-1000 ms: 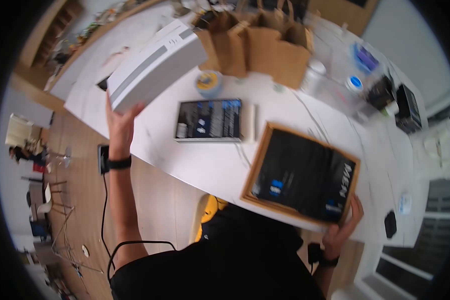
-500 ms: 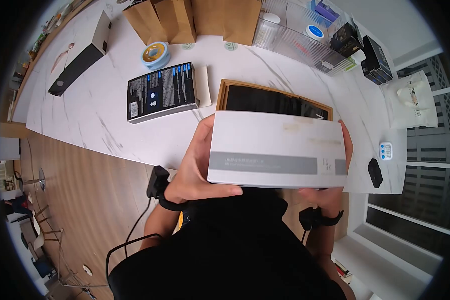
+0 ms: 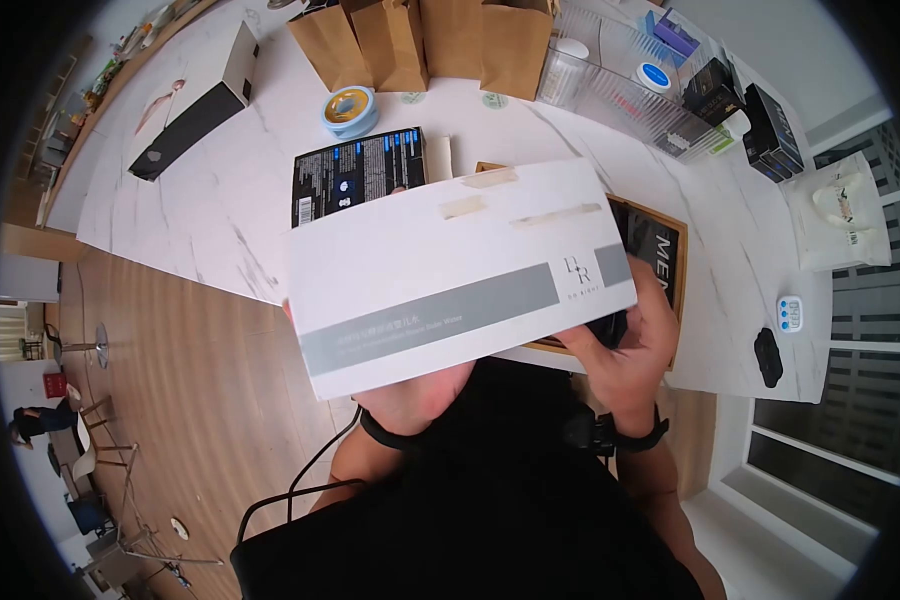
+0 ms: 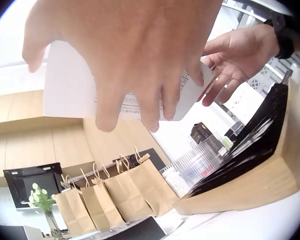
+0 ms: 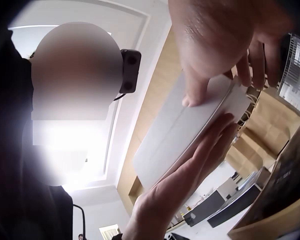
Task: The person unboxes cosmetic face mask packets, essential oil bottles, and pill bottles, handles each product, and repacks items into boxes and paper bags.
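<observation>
- The white box [image 3: 450,250] lies tilted over the left hand's [image 4: 135,60] fingers, near the edge of the counter [image 3: 740,230]; it could slide, I judge, if that support tips while the far end stays loosely backed.
- It looks long and broad-faced — grey band, small print, brownish tape marks near the upper edge.
- The left fingers are spread, nearly straight, beneath it; the right hand's [image 3: 630,365] fingers are loose and apart at its other end.
- Below the right fingers, a wooden tray [image 3: 681,270] holds a black packet [image 3: 662,250]; a falling corner might strike it.
- Beyond the left fingers — a black box [image 3: 355,170].
</observation>
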Demonstrator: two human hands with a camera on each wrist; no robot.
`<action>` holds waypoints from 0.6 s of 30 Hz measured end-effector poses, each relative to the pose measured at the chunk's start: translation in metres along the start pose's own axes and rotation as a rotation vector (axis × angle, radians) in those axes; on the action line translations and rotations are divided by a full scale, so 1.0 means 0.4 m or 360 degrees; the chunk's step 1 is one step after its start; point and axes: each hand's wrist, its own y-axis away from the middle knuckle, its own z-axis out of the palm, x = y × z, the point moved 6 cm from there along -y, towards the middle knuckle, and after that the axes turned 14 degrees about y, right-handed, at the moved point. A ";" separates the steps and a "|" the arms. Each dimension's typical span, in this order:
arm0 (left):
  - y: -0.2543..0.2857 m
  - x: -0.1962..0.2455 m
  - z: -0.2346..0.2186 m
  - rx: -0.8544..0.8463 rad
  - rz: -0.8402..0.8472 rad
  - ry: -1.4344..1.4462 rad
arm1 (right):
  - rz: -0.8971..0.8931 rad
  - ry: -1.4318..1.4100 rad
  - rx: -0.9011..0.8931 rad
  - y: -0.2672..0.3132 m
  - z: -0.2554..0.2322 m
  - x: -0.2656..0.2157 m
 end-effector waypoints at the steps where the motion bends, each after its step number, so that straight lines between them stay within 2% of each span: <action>1: 0.011 0.009 -0.015 0.0071 0.0113 -0.0099 | 0.0082 -0.0169 0.0074 0.013 0.006 0.009; 2: 0.022 0.020 -0.033 0.0142 0.0227 -0.0199 | 0.0162 -0.0340 0.0148 0.020 0.012 0.012; 3: 0.033 0.026 -0.056 0.0136 0.0232 -0.0208 | 0.0277 -0.0381 0.0279 0.024 0.011 0.009; 5: 0.053 0.035 -0.073 -0.0253 0.0128 -0.0029 | 0.0292 -0.0476 0.0209 0.034 -0.006 0.019; 8: 0.075 0.041 -0.098 -0.0324 0.0168 -0.0062 | 0.0334 -0.0559 0.0105 0.026 -0.015 0.004; 11: 0.086 0.052 -0.119 -0.0293 0.0145 -0.0031 | 0.0781 -0.0448 -0.0009 0.040 -0.015 0.041; 14: 0.081 0.067 -0.135 -0.0263 0.0075 0.0016 | 0.0719 -0.0265 -0.0129 0.028 -0.015 0.021; 15: 0.083 0.068 -0.142 -0.0246 0.0053 0.0040 | 0.0782 -0.0448 -0.0157 0.022 -0.015 0.009; 16: 0.084 0.067 -0.149 -0.0230 0.0028 0.0066 | 0.0778 -0.0449 -0.0169 0.020 -0.024 0.012; 18: 0.080 0.066 -0.161 -0.0206 -0.0028 0.0118 | 0.0560 -0.0784 -0.0318 0.012 -0.042 0.009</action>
